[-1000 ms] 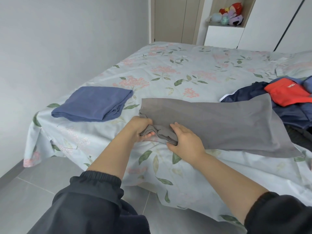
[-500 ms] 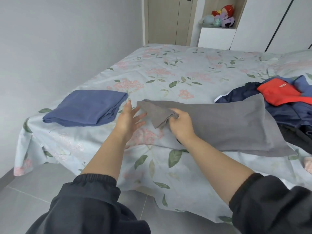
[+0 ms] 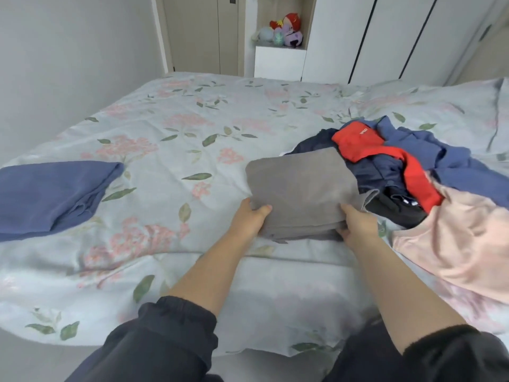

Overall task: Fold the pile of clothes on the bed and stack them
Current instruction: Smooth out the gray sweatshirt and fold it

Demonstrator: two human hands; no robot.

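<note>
step: grey cloth (image 3: 300, 188) looks folded | left grip (image 3: 249, 216), right grip (image 3: 358, 224) grasp its sides | next, probably: lift onto blue cloth (image 3: 55, 194) at 9 o'clock

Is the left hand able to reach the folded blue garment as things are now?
Probably yes: only bare floral sheet lies between the left hand and the folded blue garment. But it grips the folded grey garment, so it is not free.

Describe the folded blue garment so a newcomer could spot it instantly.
On the floral bed, look to the near left side, far from the unfolded pile on the right. The folded blue garment lies there alone, flat and neat, unlike the crumpled blue clothes in that pile.
</note>
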